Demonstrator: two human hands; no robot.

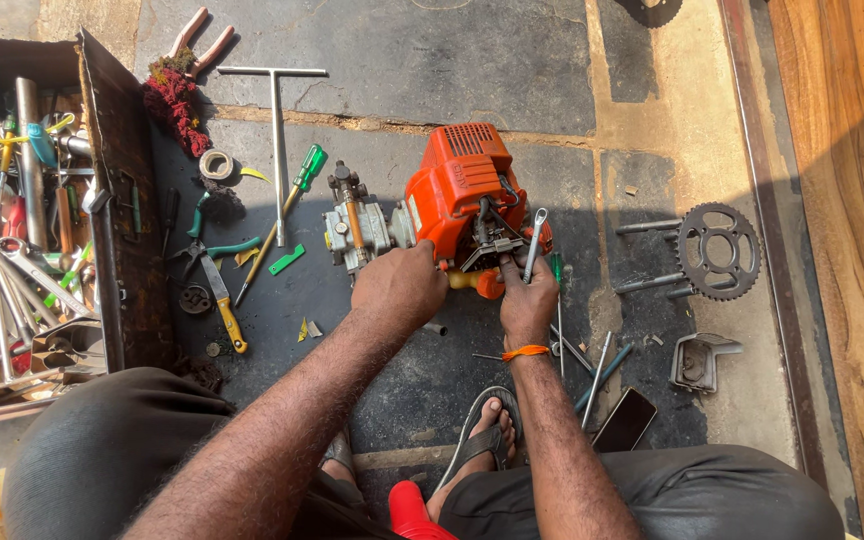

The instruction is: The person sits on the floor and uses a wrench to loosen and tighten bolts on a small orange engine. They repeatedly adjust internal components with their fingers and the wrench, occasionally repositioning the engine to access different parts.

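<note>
A small engine with an orange cover (460, 182) and a grey metal block (357, 232) lies on the dark stone floor in front of me. My left hand (399, 285) rests on the engine's near side, gripping the body by the orange cover. My right hand (527, 298) holds a silver spanner (535, 241) upright against the engine's right side. An orange band circles my right wrist.
An open metal toolbox (117, 215) full of spanners and tools stands at the left. Pliers, screwdrivers (297, 186), a T-handle wrench (277, 120) and tape lie beside it. A sprocket (717, 250), bolts, a metal bracket (700, 360) and a phone (625, 419) lie at the right.
</note>
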